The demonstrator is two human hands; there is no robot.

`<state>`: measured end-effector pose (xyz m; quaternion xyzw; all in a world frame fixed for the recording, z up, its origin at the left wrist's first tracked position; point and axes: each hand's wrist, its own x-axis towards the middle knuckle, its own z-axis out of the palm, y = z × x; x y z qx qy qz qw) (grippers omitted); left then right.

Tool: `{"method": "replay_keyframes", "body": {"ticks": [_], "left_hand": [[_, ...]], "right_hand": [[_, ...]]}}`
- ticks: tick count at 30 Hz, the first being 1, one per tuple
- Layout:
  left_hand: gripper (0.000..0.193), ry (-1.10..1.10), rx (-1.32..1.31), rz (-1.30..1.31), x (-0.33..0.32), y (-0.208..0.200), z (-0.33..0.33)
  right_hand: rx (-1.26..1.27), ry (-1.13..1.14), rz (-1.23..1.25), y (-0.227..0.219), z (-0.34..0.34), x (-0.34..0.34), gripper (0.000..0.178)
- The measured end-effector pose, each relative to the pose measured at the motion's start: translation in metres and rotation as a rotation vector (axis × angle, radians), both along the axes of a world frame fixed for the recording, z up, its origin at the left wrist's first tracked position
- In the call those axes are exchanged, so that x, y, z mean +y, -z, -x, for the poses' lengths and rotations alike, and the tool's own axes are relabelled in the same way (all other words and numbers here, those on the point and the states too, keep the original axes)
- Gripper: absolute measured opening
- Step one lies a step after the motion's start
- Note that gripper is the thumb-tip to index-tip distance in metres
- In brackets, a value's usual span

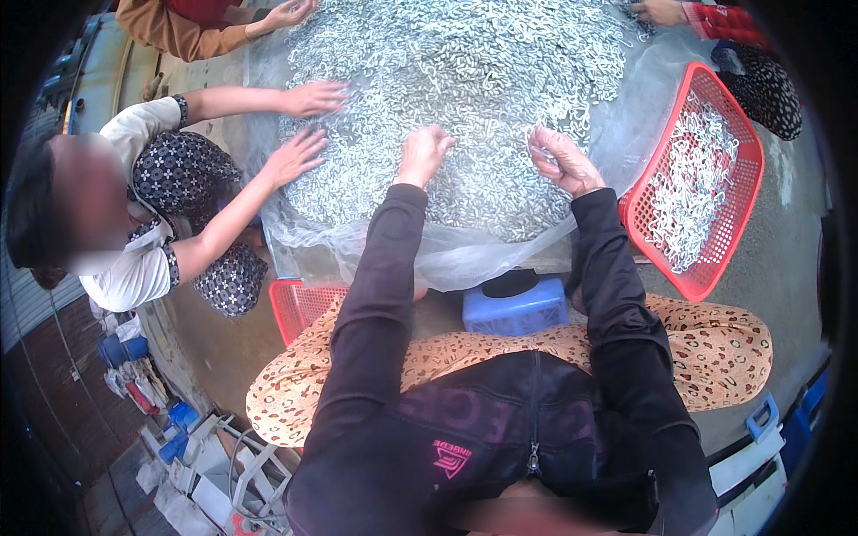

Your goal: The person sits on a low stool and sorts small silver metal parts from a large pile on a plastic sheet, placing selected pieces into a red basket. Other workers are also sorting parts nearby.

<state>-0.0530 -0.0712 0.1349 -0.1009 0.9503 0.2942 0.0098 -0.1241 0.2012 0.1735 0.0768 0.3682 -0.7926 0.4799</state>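
the small metal hooks [496, 192] lie heaped on a plastic sheet [636, 121]. the left hand [424, 155] curls in, the right hand [567, 163] bends loosely; i can't tell if either pinches a hook. a sleeve [377, 263] tugging the sheet could spill some.

The top edge cut off the hook pile [465, 71]; trousers [299, 384] partly covered a red basket [302, 305]; left fingers [440, 137] hid their grip.
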Motion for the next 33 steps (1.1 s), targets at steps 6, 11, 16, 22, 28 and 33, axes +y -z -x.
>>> {"method": "replay_keyframes", "body": {"ticks": [6, 11, 16, 22, 28, 33], "left_hand": [[0.038, -0.315, -0.153, -1.44, -0.007, -0.049, -0.01], [0.03, -0.223, -0.035, -2.116, 0.017, -0.062, -0.015], [0.015, -0.242, -0.296, -1.645, 0.049, -0.056, 0.003], [0.015, 0.12, -0.143, 0.039, 0.107, -0.009, -0.002], [0.021, 0.014, 0.011, -0.092, 0.089, 0.005, -0.004], [0.015, -0.09, -0.183, -0.208, 0.054, -0.029, -0.014]], "right_hand": [[0.216, -0.116, 0.054, -0.015, 0.008, 0.008, 0.017], [0.183, -0.164, -0.223, -0.006, 0.007, 0.016, 0.021], [0.875, -0.29, -0.884, 0.039, -0.004, 0.002, 0.033], [1.067, -0.085, -0.955, 0.059, -0.024, -0.006, 0.024], [0.3, 0.142, -0.322, 0.016, 0.003, 0.026, 0.011], [0.918, -0.009, -0.936, 0.018, 0.001, 0.012, 0.012]]}}
